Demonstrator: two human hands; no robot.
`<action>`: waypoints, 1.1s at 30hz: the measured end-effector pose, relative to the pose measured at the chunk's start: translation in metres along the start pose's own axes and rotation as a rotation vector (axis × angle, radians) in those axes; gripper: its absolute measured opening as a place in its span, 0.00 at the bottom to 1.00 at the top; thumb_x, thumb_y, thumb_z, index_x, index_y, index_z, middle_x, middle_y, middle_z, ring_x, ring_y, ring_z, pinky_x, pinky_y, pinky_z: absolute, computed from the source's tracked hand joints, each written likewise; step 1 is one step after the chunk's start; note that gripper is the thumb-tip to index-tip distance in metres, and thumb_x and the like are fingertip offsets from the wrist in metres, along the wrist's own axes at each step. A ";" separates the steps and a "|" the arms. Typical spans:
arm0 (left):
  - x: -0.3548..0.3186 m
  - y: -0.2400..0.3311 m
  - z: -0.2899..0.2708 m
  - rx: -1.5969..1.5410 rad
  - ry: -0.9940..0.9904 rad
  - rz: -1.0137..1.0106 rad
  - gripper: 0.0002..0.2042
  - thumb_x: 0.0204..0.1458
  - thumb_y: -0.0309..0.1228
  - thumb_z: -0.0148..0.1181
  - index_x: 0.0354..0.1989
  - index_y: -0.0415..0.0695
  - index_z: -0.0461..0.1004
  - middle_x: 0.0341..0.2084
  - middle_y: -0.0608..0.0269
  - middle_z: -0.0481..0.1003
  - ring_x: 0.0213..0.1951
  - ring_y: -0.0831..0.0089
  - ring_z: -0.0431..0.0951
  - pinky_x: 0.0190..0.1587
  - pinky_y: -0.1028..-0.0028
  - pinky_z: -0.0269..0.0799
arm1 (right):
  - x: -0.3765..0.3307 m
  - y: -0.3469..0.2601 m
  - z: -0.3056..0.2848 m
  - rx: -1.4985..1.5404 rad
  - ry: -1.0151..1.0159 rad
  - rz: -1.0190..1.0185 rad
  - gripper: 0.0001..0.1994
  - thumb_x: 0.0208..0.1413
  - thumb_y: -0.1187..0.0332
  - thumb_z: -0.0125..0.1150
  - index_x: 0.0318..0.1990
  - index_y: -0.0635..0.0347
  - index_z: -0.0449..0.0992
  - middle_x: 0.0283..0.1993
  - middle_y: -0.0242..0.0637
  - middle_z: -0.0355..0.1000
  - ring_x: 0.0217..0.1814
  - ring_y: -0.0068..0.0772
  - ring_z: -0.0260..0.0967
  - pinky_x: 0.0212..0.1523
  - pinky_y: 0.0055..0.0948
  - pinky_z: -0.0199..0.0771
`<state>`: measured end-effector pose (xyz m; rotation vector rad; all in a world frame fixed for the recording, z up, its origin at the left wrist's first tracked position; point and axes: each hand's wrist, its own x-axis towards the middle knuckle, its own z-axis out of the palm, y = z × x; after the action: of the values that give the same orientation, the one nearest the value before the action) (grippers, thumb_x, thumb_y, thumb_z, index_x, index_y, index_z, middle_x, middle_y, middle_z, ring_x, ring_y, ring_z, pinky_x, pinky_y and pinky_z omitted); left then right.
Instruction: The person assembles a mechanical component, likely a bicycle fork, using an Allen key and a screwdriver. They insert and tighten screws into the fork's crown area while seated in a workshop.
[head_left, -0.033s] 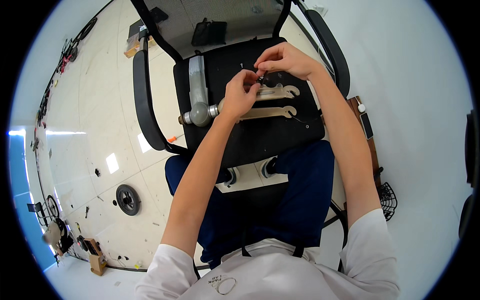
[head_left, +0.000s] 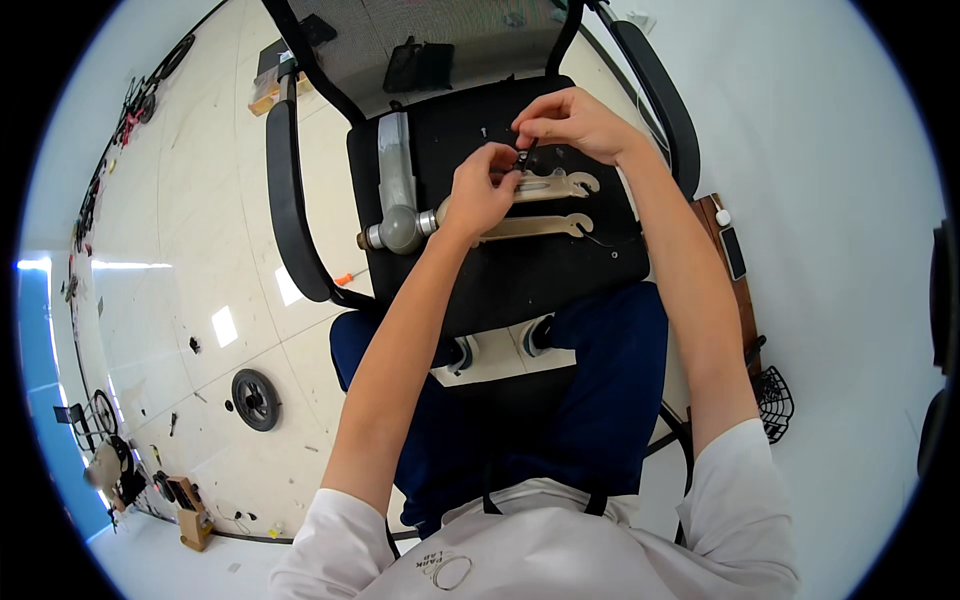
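Note:
On the black chair seat (head_left: 560, 280) lies a cream-coloured bicycle fork (head_left: 535, 229), its two slotted ends facing right. A grey frame tube (head_left: 397, 165) is joined to it at the left by a rounded head. My left hand (head_left: 483, 185) is closed above the upper fork leg, fingertips pinching a small dark part with a bit of bright metal (head_left: 521, 159). Just beyond, my right hand (head_left: 572, 125) is closed in a pinch over a thin dark piece (head_left: 531, 148) beside that part. Fingers hide most of both pieces, so I cannot tell their exact kind.
Two armrests (head_left: 290, 200) flank the seat, with a mesh backrest (head_left: 370, 50) behind. A small screw (head_left: 484, 132) and a nut (head_left: 614, 254) lie on the seat. A small black wheel (head_left: 256, 400) and an orange-handled tool (head_left: 347, 278) are on the floor; a phone (head_left: 733, 252) lies right.
My right hand has shifted very slightly to the right, and the left fingertips have moved a touch with it. The fork and frame tube stay put.

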<state>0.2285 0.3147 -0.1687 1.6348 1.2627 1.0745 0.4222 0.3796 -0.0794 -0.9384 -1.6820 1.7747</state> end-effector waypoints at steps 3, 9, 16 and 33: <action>0.002 -0.001 0.004 0.088 -0.090 -0.036 0.12 0.53 0.23 0.65 0.46 0.37 0.78 0.38 0.55 0.81 0.39 0.67 0.83 0.45 0.71 0.80 | -0.006 0.020 -0.004 0.281 0.133 -0.089 0.11 0.63 0.68 0.63 0.47 0.67 0.78 0.37 0.35 0.77 0.39 0.24 0.77 0.50 0.29 0.79; -0.011 0.025 -0.002 0.085 -0.080 0.028 0.08 0.49 0.21 0.64 0.39 0.40 0.82 0.35 0.54 0.80 0.36 0.60 0.81 0.41 0.68 0.78 | -0.009 0.023 -0.043 0.266 0.526 -0.140 0.11 0.62 0.66 0.64 0.45 0.65 0.81 0.32 0.31 0.76 0.24 0.16 0.67 0.28 0.19 0.70; -0.058 0.030 0.011 0.113 -0.014 0.133 0.08 0.51 0.20 0.65 0.39 0.39 0.81 0.41 0.58 0.80 0.39 0.69 0.80 0.38 0.74 0.79 | -0.040 0.134 -0.036 -0.143 0.751 0.249 0.16 0.57 0.66 0.66 0.50 0.66 0.79 0.38 0.41 0.79 0.33 0.29 0.76 0.35 0.28 0.76; -0.071 0.064 0.046 0.249 -0.003 0.233 0.11 0.46 0.26 0.71 0.40 0.42 0.81 0.48 0.61 0.78 0.48 0.63 0.78 0.38 0.71 0.75 | -0.132 0.078 0.003 0.188 0.406 0.303 0.14 0.60 0.62 0.66 0.41 0.68 0.83 0.33 0.35 0.79 0.33 0.19 0.73 0.34 0.21 0.73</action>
<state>0.2817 0.2291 -0.1347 2.0114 1.2667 1.0846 0.5102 0.2686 -0.1391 -1.4113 -1.1466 1.7391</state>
